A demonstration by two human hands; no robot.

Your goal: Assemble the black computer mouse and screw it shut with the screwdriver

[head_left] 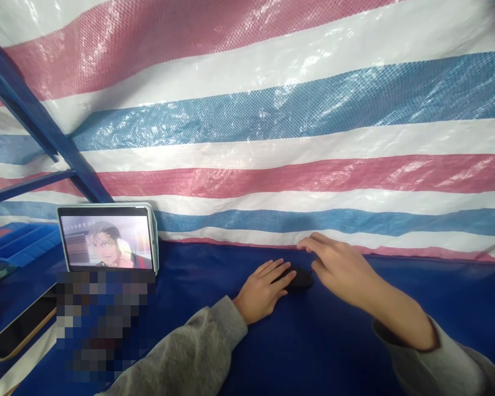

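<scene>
A dark, rounded object (301, 276) lies on the blue table surface; it looks like a computer mouse, though its details are too dark to make out. My left hand (264, 291) rests palm down with its fingers spread, and the fingertips lie over the near left end of this dark object. Just to the right, my right hand (344, 272) is raised above the table. Its fingers are loosely bent toward the left, with the thumb apart from them near the object's right end. Nothing shows between those fingers.
A tablet (107, 242) in a pale case stands at left, playing an animated picture. Beside it lie a phone (22, 322) and a blue divided tray (28, 242). Blue metal bars (45, 126) and a striped plastic sheet (272, 121) rise behind the table. A patch below the tablet is pixelated.
</scene>
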